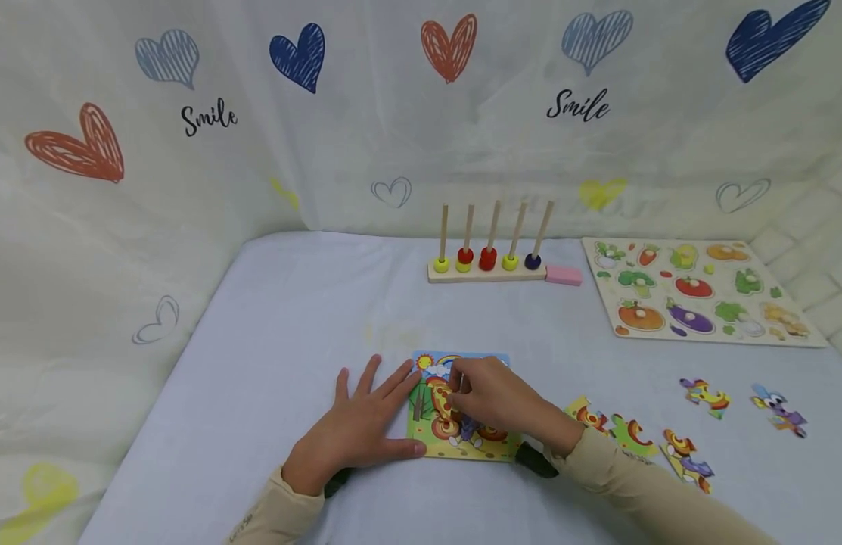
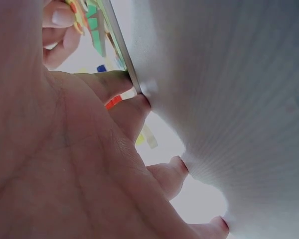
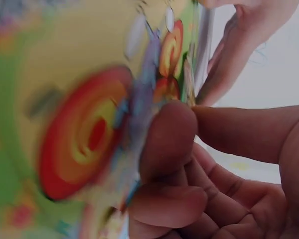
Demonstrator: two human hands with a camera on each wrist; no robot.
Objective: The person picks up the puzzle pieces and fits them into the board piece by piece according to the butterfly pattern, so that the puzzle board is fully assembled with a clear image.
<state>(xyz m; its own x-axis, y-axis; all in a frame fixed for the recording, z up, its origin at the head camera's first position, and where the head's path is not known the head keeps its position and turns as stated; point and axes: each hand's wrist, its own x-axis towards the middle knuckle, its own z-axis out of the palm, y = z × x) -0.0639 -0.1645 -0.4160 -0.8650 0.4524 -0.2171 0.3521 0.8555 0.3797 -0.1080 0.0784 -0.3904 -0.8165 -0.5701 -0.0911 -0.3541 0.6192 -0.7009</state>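
A small picture puzzle board [image 1: 461,450], with a sun, a rainbow and spiral wheels, lies on the table. My left hand [image 1: 366,424] rests with spread fingers along its left edge; the left wrist view shows fingertips against the board's edge and the table. Above the board, my right hand [image 1: 492,393] pinches a puzzle piece [image 1: 441,395] between thumb and fingers. The piece is tilted up; in the left wrist view the piece [image 2: 94,25] shows orange and green. Loose puzzle pieces lie to the right, among them a green one [image 1: 632,435] and a purple-blue one [image 1: 780,410].
At the back stands a wooden bead counter [image 1: 485,276] with upright pegs and coloured beads, a pink block [image 1: 563,275] at its right end. A vegetable peg board [image 1: 713,341] lies at the back right. A white curtain [image 1: 366,151] with hearts hangs behind the table.
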